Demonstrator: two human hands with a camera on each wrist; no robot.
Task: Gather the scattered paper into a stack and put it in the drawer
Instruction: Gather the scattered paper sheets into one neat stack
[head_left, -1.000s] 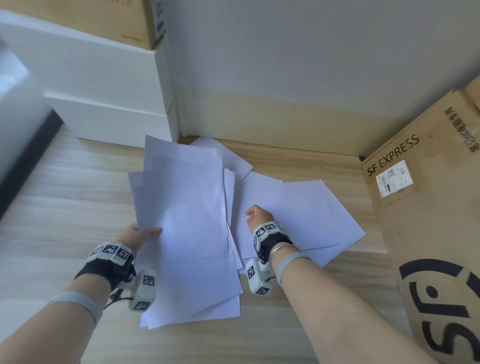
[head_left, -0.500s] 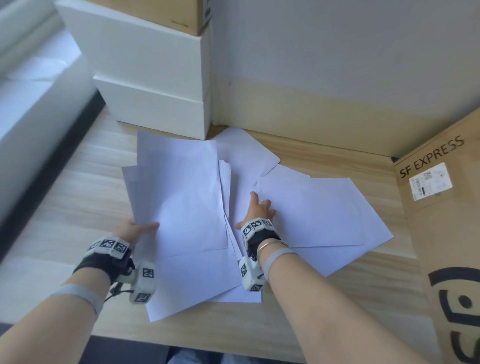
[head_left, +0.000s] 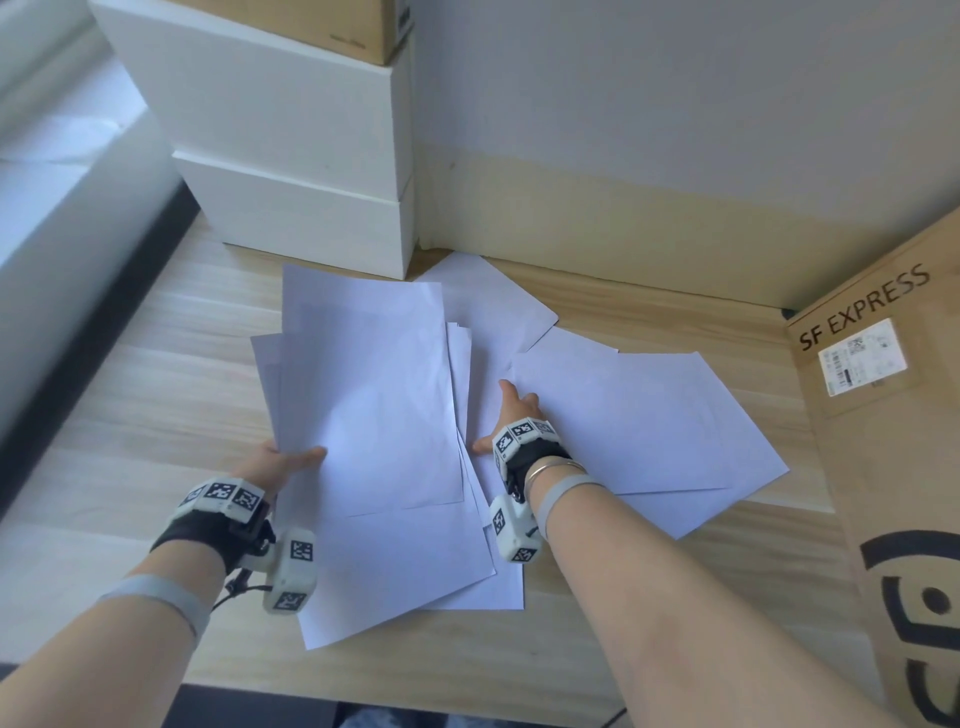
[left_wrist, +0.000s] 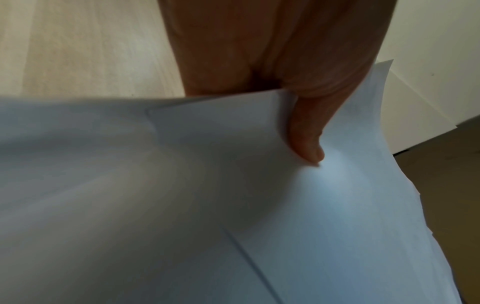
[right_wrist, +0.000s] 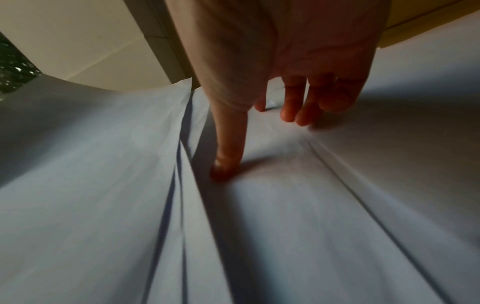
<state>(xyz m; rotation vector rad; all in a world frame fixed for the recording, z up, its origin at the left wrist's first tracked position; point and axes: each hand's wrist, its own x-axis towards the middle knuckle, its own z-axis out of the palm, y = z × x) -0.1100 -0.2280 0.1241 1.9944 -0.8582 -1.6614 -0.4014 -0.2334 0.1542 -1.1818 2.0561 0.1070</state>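
Note:
Several white sheets of paper lie fanned over the wooden desk (head_left: 130, 395). My left hand (head_left: 283, 462) pinches the left edge of a loose bundle of sheets (head_left: 374, 405), thumb on top (left_wrist: 309, 148) and the other fingers hidden beneath, lifting that edge. My right hand (head_left: 511, 410) lies spread on the sheets at the right (head_left: 623, 421), fingertips (right_wrist: 293, 115) and thumb pressing flat on the paper (right_wrist: 285, 205). One more sheet (head_left: 493, 306) sticks out toward the wall corner.
White drawer units (head_left: 301, 156) stand stacked at the back left with a cardboard box (head_left: 332, 21) on top. A large SF EXPRESS cardboard box (head_left: 893, 441) walls off the right side. The desk's front edge runs just below my forearms.
My right hand went from curled on the paper to spread flat, reaching further forward. The left hand keeps its pinch on the bundle. The head view has shifted back and right.

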